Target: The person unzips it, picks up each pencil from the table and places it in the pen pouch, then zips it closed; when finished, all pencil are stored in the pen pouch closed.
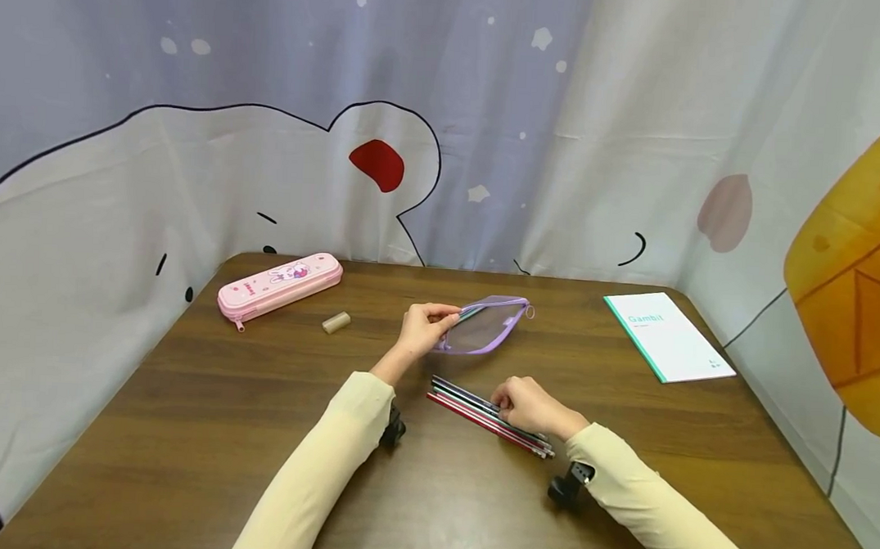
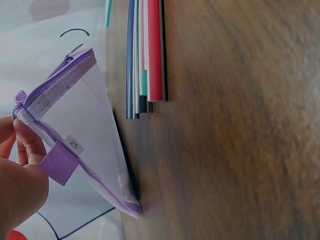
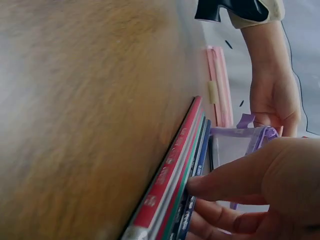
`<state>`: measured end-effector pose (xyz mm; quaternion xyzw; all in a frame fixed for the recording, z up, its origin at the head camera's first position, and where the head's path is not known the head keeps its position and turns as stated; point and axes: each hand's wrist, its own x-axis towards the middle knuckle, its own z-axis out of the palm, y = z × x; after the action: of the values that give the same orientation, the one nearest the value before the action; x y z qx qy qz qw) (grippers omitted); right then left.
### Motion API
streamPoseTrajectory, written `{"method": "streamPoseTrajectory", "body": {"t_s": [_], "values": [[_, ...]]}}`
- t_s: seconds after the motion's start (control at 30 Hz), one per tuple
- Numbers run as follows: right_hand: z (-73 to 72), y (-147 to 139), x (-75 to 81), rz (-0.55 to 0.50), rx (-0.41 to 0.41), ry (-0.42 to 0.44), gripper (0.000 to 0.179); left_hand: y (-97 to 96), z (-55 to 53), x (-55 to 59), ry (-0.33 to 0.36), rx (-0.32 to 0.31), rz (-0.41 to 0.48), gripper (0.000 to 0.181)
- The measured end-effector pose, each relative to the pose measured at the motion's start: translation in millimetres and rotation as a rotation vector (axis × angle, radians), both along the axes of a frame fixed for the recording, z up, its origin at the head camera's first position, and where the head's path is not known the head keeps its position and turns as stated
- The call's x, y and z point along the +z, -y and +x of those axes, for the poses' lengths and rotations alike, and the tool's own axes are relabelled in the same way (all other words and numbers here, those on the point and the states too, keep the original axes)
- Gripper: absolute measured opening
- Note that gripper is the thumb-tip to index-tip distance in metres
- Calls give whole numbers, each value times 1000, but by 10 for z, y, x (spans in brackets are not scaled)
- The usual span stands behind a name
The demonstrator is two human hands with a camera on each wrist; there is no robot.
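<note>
In the head view my left hand (image 1: 424, 329) pinches the near-left corner of a purple-edged mesh zipper pouch (image 1: 485, 326), and the left wrist view shows the same grip beside its zipper end. The pouch (image 2: 90, 125) is see-through, with a dark slim strip along its lower side. A row of pencils (image 1: 471, 413), red, white, green and dark blue, lies slantwise on the table nearer me. Bent over them is my right hand (image 1: 536, 406). Up close, its thumb and fingers pinch a dark blue pencil (image 3: 200, 155) at the row's edge.
A pink pencil case (image 1: 280, 286) lies at the back left of the wooden table (image 1: 257, 414), with a small beige eraser (image 1: 336, 322) near it. A white notebook (image 1: 669, 338) with a green spine lies at the right. Curtains (image 1: 490, 129) hang behind the table.
</note>
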<state>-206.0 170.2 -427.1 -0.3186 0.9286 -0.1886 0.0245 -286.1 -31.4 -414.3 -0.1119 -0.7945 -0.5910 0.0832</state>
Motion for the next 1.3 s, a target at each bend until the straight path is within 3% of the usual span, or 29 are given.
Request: {"method": "streamPoseTrajectory", "body": {"t_s": [0.27,0.43,0.6,0.73,0.87,0.97,1.17,1.3], "values": [[-30,-28,0,11,-13,-17,16,25,-36,-37,23,2,14,17],[-113,-218,50,-8,-173,-31,23,15,-44,7,25,19,13,16],[-207,-457,153,-94,-328,92,25,-1,-65,34,14,32,-11,15],[-259,-562,220,-245,-439,191,32,-13,-71,37,14,28,-24,16],[-277,-504,296,-393,-538,169,38,-26,-68,36,15,26,-12,16],[-292,-380,336,-490,-566,178,40,-36,-64,34,14,26,0,16],[-415,-156,296,-802,-515,483,50,-50,-58,12,-7,62,27,15],[-439,-98,243,-906,-555,551,53,-75,-35,-11,-17,84,37,14]]}}
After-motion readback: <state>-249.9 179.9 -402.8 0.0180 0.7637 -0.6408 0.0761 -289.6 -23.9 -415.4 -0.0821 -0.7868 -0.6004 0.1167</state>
